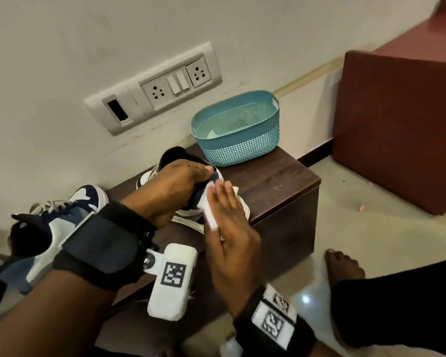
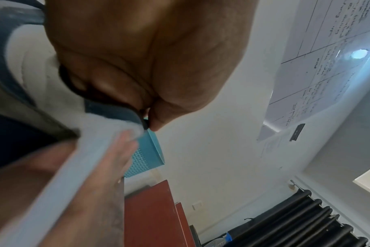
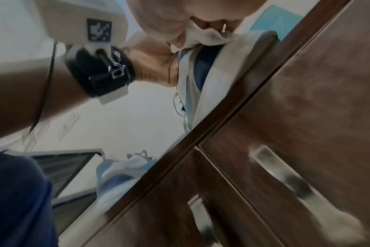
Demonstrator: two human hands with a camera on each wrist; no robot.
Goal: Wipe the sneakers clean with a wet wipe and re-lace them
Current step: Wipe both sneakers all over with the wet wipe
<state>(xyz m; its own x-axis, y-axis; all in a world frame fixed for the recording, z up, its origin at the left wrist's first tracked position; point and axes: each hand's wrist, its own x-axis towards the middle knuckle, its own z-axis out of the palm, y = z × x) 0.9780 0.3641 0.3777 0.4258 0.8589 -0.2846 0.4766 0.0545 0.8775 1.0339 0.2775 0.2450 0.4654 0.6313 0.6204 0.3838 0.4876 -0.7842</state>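
A white wall (image 1: pixel 62 47) carries a switch-and-socket panel (image 1: pixel 155 90). The dark wood counter (image 1: pixel 273 181) stands on a pale tiled floor (image 1: pixel 371 228), near a maroon cabinet (image 1: pixel 397 124).

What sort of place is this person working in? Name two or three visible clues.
Probably a room in a home, perhaps a bedroom or hallway. Clues: a low wooden cabinet against a plain wall with a switch and socket panel, a tiled floor, and sneakers and a teal plastic basket on the cabinet.

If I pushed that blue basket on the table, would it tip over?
Probably not: the basket looks wider than it is tall, sitting flat on the table. It would likely slide easily, since it seems thin, holey plastic and nearly empty.
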